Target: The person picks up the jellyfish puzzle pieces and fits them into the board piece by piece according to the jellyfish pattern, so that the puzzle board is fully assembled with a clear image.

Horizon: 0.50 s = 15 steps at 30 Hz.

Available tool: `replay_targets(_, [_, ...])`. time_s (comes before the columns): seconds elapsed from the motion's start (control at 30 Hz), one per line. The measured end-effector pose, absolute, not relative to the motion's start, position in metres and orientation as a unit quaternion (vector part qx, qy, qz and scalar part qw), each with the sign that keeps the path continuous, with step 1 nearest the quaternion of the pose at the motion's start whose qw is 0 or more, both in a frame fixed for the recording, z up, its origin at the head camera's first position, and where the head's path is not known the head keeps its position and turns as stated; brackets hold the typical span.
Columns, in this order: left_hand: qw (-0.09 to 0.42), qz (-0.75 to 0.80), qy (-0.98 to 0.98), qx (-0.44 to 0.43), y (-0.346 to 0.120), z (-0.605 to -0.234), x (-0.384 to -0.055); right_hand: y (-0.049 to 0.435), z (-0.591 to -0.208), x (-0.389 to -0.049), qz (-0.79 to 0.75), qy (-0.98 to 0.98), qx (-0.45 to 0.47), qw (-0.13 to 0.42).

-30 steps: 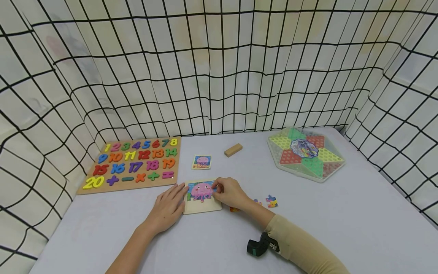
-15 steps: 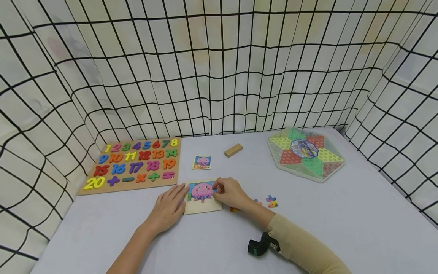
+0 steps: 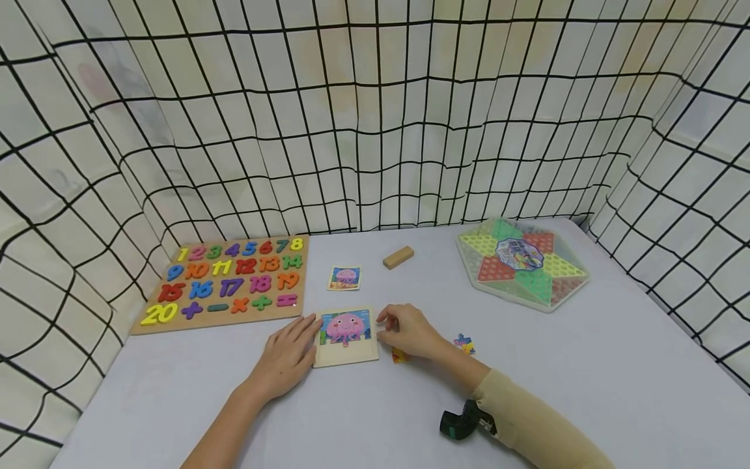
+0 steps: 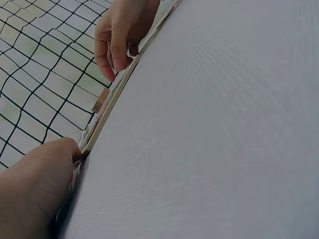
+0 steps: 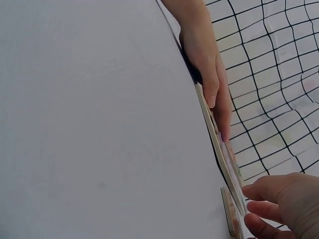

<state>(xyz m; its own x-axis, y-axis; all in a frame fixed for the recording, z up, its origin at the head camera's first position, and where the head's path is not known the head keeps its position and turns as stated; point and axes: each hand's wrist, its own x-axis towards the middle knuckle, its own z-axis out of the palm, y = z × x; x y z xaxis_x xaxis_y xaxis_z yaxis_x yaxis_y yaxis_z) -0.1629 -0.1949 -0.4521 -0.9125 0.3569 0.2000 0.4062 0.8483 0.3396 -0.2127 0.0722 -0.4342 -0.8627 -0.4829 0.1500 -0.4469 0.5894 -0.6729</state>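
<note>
A pale wooden puzzle tray (image 3: 346,356) lies flat on the table, its upper part filled with pieces that form a pink jellyfish (image 3: 346,327). My left hand (image 3: 285,358) rests against the tray's left edge, fingers extended onto its rim. Just beyond the right edge, my right hand (image 3: 410,332) hovers with bent fingers, thumb and index apart and nothing between them. An orange-yellow puzzle piece (image 3: 400,355) lies beneath that hand; a blue-yellow puzzle piece (image 3: 465,343) is farther right. In the right wrist view, the right fingertips (image 5: 249,191) are beside the tray edge (image 5: 219,144).
A small jellyfish picture card (image 3: 344,278) lies behind the tray, near a wooden block (image 3: 398,257). At left is a number board (image 3: 222,283); at back right, a hexagonal checkers board (image 3: 521,260). Black netting (image 3: 381,137) over white cloth encloses the table's back and sides.
My right hand has let go of the piece at the picture's right side and moved right, off the tray. The right forearm shifted right, hiding a loose piece. My left hand stays put.
</note>
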Motion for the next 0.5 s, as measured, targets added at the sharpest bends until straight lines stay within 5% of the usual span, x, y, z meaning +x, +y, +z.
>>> replay_targets(0.5, [0.061,-0.196,-0.959,-0.198,-0.194,-0.452,-0.163,0.096,-0.434,-0.197,-0.313,0.907,-0.280,0.028])
